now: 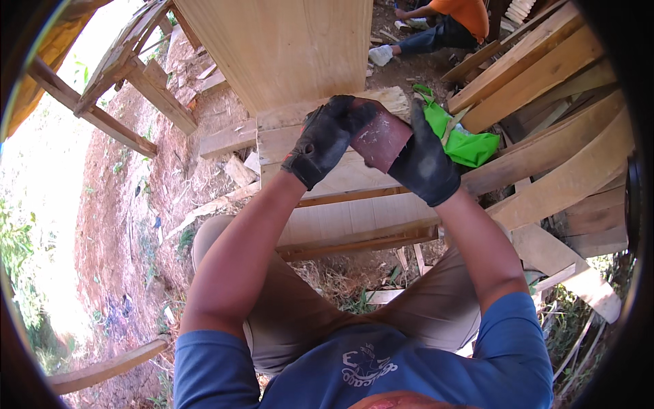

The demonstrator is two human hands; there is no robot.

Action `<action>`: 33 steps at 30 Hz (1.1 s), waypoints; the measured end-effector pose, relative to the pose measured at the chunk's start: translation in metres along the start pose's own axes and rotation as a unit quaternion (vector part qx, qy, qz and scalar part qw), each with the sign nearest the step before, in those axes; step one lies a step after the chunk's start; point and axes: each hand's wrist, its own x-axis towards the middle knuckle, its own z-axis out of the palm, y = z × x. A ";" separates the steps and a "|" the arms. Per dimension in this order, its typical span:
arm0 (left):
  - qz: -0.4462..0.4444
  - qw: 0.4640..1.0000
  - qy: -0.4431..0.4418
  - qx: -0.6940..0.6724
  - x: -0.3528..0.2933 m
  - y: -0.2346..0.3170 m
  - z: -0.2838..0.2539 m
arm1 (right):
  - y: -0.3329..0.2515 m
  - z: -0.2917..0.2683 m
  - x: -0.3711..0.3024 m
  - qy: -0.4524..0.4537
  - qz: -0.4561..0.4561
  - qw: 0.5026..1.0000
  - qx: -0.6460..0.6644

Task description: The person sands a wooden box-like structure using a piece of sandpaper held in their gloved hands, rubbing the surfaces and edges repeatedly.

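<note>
Between my gloved hands is a reddish-brown piece of sandpaper (383, 140), tilted and flecked with pale dust. My left hand (323, 142), in a worn black glove with a small hole at the back, grips its upper left edge. Beneath and along its right edge, my right hand (428, 162), also in a black glove, is closed on it, thumb pointing up; its other fingers are mostly hidden. Both hands are over a wooden bench (354, 218) of pale planks. Just beyond, a wide smooth board (286, 54) stretches away from me.
A bright green bag (470, 146) lies right of my hands, beside stacked timber planks (531, 68). Another person in an orange top (463, 17) sits on the ground at the far right. A rough wooden frame (129, 68) stands at far left. Wood offcuts (238, 170) litter the dirt.
</note>
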 end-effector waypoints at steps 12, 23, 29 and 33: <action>0.031 0.998 0.021 0.049 0.003 0.011 -0.007 | 0.013 -0.008 -0.013 -0.041 -0.039 0.910 -0.411; -0.013 0.986 -0.163 -0.020 0.000 0.000 -0.001 | 0.000 0.011 -0.034 0.073 -0.287 0.843 -0.450; 0.020 0.966 -0.257 0.001 -0.002 0.023 0.007 | -0.034 -0.029 -0.047 0.009 -0.338 0.607 -0.719; -0.033 0.953 -0.236 -0.187 -0.001 -0.002 0.002 | -0.043 -0.053 -0.051 -0.012 -0.244 0.674 -0.698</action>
